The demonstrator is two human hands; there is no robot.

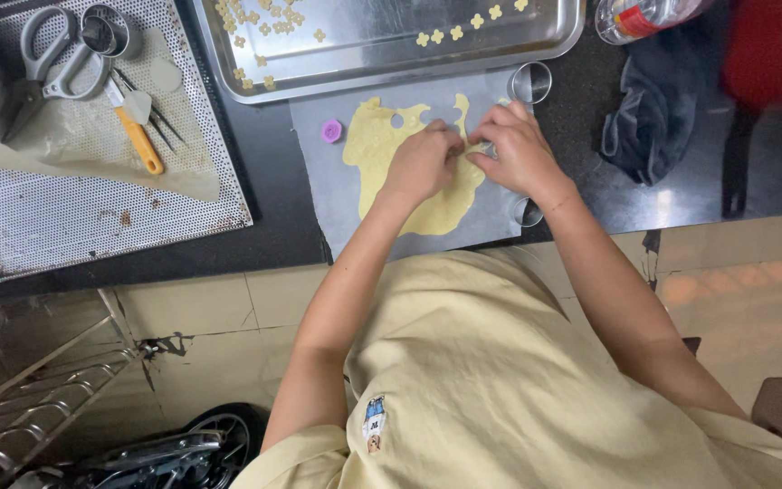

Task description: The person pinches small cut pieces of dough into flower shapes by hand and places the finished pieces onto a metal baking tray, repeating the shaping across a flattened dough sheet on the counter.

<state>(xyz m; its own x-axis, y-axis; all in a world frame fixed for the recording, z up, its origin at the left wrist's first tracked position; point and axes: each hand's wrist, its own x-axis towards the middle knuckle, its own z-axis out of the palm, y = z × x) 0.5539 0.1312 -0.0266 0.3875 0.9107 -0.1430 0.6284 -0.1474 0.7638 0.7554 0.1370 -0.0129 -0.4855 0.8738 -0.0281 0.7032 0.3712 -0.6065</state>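
Note:
A rolled sheet of yellow dough (382,149), with holes cut out of it, lies on a grey baking paper (319,190) on the dark counter. My left hand (423,158) and my right hand (518,149) meet over the right part of the dough, fingertips pinched together on something small that I cannot make out. A small purple cutter (331,131) lies on the paper left of the dough. Behind it, a steel tray (391,45) holds several small flower-shaped dough pieces (436,37).
A perforated tray (74,199) at left carries scissors (47,59), an orange-handled tool (140,136), ring cutters and parchment. Two metal rings (530,81) (527,213) stand by the paper. A dark cloth (653,109) and a bottle (640,16) are at right. A wire rack (38,389) is below.

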